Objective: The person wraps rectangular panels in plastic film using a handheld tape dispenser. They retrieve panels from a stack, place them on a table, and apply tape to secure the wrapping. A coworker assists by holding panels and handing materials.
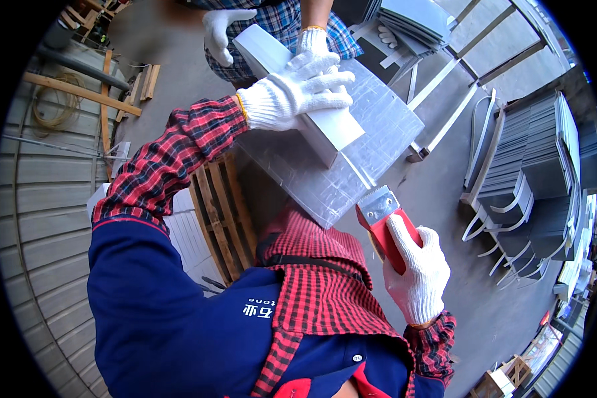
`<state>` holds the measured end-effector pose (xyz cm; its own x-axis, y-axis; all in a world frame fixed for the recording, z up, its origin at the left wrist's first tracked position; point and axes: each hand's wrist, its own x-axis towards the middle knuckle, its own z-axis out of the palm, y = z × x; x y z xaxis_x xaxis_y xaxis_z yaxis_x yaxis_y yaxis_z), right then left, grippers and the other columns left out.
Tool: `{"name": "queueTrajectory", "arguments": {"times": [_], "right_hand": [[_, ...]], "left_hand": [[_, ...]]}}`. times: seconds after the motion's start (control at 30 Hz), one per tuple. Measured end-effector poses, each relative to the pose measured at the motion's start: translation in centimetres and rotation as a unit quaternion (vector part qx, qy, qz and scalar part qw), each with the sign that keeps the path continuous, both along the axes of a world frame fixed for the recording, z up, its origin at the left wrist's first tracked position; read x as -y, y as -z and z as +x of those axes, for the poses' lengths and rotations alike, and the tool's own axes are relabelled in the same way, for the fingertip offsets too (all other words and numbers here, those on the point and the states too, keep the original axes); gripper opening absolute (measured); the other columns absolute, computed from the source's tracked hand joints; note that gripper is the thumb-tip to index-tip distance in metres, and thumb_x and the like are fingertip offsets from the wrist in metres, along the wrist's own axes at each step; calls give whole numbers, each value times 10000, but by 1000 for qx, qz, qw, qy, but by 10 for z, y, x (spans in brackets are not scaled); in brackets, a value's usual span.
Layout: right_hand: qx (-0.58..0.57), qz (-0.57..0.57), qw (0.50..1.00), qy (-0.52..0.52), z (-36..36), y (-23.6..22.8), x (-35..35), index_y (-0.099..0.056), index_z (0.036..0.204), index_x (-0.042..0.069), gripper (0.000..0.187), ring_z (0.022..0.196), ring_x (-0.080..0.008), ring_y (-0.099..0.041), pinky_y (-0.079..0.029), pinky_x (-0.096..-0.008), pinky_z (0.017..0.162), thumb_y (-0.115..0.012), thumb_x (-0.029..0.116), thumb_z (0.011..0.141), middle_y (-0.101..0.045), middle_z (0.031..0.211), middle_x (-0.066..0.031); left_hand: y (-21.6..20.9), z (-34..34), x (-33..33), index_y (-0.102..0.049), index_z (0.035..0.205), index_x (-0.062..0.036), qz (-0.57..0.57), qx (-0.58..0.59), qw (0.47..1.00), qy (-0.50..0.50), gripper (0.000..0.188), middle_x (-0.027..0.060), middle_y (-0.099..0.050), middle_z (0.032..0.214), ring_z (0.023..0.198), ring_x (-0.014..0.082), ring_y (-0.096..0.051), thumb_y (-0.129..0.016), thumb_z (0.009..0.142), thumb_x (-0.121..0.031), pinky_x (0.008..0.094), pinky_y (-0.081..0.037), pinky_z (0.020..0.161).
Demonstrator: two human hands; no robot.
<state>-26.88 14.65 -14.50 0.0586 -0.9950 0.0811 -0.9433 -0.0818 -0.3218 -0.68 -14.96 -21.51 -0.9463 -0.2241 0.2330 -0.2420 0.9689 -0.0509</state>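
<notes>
My left hand, in a white knit glove, lies with fingers spread across a long white box. The box rests aslant on a table with a scuffed, shiny grey top. In my right hand, also gloved, is a red tape dispenser with a toothed metal blade. It is just off the table's near corner, apart from the box. A co-worker opposite has one gloved hand at the box, partly hidden by my left hand. Their other gloved hand is raised beside the box's far end.
At my left stands a wooden pallet beside white boxes. Stacked grey panels stand on the right. Further off are a metal frame and a pile of flat grey sheets with a glove near it.
</notes>
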Motion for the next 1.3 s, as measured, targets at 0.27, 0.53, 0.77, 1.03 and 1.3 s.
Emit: {"name": "queueTrajectory", "arguments": {"times": [0.27,0.53,0.77,1.03,1.3], "right_hand": [[-79,79,994,-21,17,17,34,-603,1231,159,504,797,-342,-660,-545,-427,638,-730,101,747,-605,940,-180],[-362,267,866,-220,26,124,62,-767,946,100,212,825,-312,-689,-553,-439,665,-664,176,777,-699,906,-128],[-106,418,896,-110,-60,167,28,-760,1059,295,285,850,-335,-713,-575,-396,727,-677,311,787,-733,891,-133],[64,309,947,63,-83,184,48,-678,1239,256,488,890,-398,-674,-545,-438,792,-633,261,753,-698,999,-202],[464,165,838,237,-101,227,136,-606,1324,9,604,1029,-163,-622,-485,-296,924,-697,97,734,-683,1142,-62]], "left_hand": [[-34,-28,-79,-410,1489,-181,197,24,975,-102,940,123,-326,1579,1495,415,-124,-765,696,-539,641,-10,1188],[24,-61,-89,-644,1077,-179,-44,-288,949,-121,373,47,-617,1112,1107,313,-570,-783,737,-243,510,-388,1017],[79,-62,-108,-494,1268,-200,-75,-281,922,-257,794,158,-411,1336,1308,420,-361,-874,597,-388,609,-300,1102],[31,-25,-131,-637,1199,-203,142,-298,925,-186,631,96,-465,1336,1330,349,-379,-844,658,-454,544,-293,1116],[-24,-34,-113,-599,1197,-54,91,-429,792,-425,422,145,-553,1280,1257,349,-485,-738,800,-35,442,-386,1096]]}}
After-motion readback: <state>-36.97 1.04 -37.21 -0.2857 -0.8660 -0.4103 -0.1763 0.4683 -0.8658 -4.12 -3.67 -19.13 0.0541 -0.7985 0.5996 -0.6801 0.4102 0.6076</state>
